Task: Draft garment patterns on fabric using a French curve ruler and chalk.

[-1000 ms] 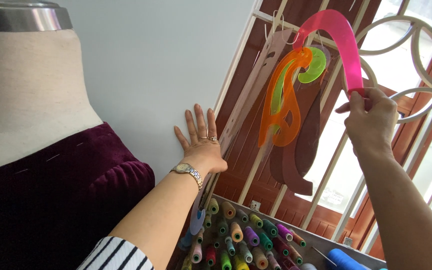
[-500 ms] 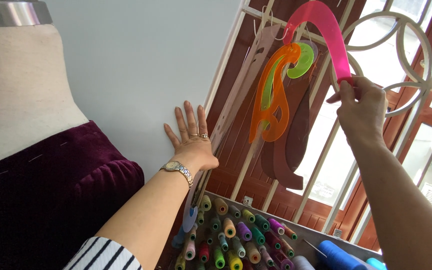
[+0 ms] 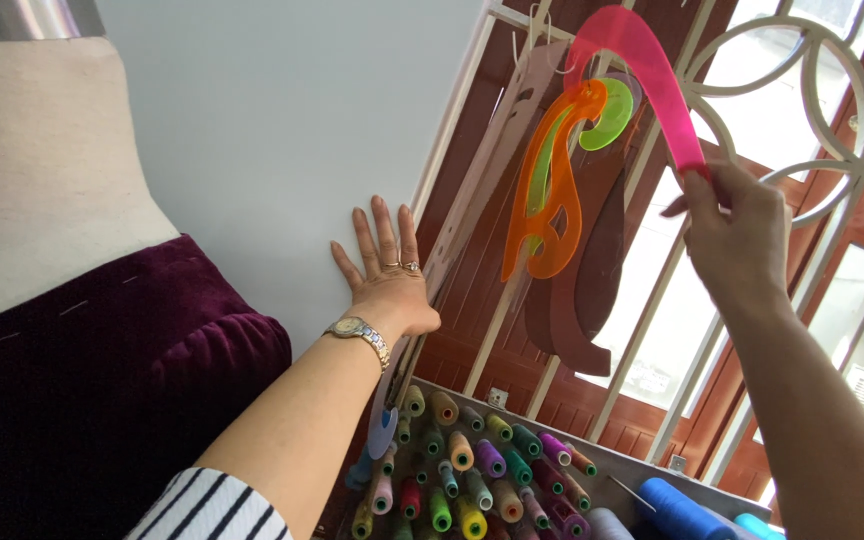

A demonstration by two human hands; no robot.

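A grey tray (image 3: 652, 478) at the bottom of the view held rows of thread spools (image 3: 472, 470) packed close together in green, yellow, pink, purple, orange and teal, with a larger blue spool (image 3: 680, 508) and a lighter blue one at its right end. No labels or signs could be made out. Above the tray, the right hand (image 3: 737, 240) pinched the lower end of a pink curved ruler (image 3: 652, 75), which arched up against the white window grille (image 3: 652, 300). Just beside it hung an orange French curve (image 3: 550, 195), a small green curve (image 3: 612, 115), a pale wooden curve (image 3: 497, 150) and a dark brown curve (image 3: 592, 270). The left hand (image 3: 387, 275), wearing rings and a metal wristwatch (image 3: 360, 330), lay flat with fingers spread against the pale wall (image 3: 282, 120), holding nothing. A dress form (image 3: 42, 200) draped in maroon velvet (image 3: 102, 380) stood at the left.
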